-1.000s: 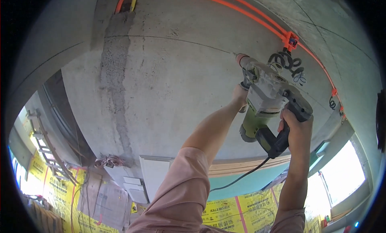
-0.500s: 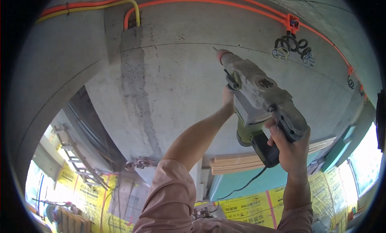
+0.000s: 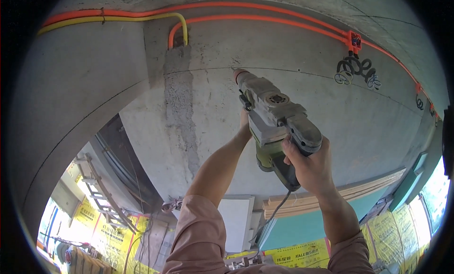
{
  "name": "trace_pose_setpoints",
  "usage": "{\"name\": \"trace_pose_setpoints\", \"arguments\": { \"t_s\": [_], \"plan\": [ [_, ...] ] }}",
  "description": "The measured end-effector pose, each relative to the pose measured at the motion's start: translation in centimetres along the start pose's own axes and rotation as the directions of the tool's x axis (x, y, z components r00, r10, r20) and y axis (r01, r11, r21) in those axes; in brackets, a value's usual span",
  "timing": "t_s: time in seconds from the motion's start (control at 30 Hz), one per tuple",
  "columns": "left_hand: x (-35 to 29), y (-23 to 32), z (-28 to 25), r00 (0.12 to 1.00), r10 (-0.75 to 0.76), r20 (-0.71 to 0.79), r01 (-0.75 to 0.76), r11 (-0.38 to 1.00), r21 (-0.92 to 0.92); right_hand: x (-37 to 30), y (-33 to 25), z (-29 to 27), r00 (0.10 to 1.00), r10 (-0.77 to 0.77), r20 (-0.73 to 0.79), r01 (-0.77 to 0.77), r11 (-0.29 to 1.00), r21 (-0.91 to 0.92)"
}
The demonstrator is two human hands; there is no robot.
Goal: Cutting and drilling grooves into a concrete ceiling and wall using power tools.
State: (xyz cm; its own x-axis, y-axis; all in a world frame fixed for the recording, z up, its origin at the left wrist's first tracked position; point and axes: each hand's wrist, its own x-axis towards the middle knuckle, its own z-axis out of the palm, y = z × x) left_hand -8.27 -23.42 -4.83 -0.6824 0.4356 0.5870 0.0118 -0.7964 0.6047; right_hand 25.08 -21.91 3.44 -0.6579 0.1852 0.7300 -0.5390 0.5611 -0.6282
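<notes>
**Handling a dusty two-handed drill at a concrete wall**

We locate the bulky grey and olive-green power drill (image 3: 279, 101) in front of the smooth grey concrete wall (image 3: 222, 153). Its casing slants up and to the left, and the reddish-brown ring-shaped collar (image 3: 240, 75) at its nose lies just beside the thin dark line (image 3: 272, 69) drawn across the wall. We cannot tell whether the bit touches the surface.

Right hand (image 3: 309, 167): we see it wrapped around the dark rear handle (image 3: 303, 138), thumb toward the casing. Left hand (image 3: 244, 119): it appears closed around the grip beneath the front of the drill; the casing hides most of its fingers.

Weight: we judge the drill heavy and tiring to hold raised, so both grips share the load.

Stiffness: the shell looks rigid and sturdy; the slender bit is the part we rate most easily bent or snapped.

Surface: pale dust coats the casing and may make it slippery. We take hold at the two grips only, clear of the collar.

Cord: the flexible dark power cord (image 3: 280, 209) hangs from the lower end; we keep it slack and never lift by it.
</notes>
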Motion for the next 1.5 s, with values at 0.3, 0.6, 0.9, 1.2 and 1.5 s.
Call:
{"name": "trace_pose_setpoints", "arguments": {
  "t_s": [0.3,0.6,0.9,1.2,1.5],
  "plan": [
    [1.8,-0.1,0.7,0.996,0.030,0.081,-0.033,0.998,0.043,1.0,-0.1,1.4,0.994,0.105,0.013,-0.105,0.994,-0.027],
    [1.9,-2.7,-0.7,0.992,0.086,0.088,-0.095,0.990,0.104,1.2,-0.4,2.0,1.000,0.002,0.010,-0.001,0.997,-0.077],
    [2.9,-2.6,-3.3,1.000,0.019,0.023,-0.019,1.000,0.000,2.2,-2.9,3.8,0.999,-0.027,0.039,0.029,0.998,-0.058],
    [3.5,-1.9,-2.3,0.999,-0.028,0.035,0.028,1.000,-0.010,2.8,-5.7,6.8,0.998,-0.027,0.048,0.036,0.982,-0.187],
    [3.6,0.8,-2.0,0.991,0.072,0.110,-0.100,0.958,0.267,2.4,-4.6,9.4,0.997,-0.023,-0.079,0.025,0.999,0.024]
  ]
}}
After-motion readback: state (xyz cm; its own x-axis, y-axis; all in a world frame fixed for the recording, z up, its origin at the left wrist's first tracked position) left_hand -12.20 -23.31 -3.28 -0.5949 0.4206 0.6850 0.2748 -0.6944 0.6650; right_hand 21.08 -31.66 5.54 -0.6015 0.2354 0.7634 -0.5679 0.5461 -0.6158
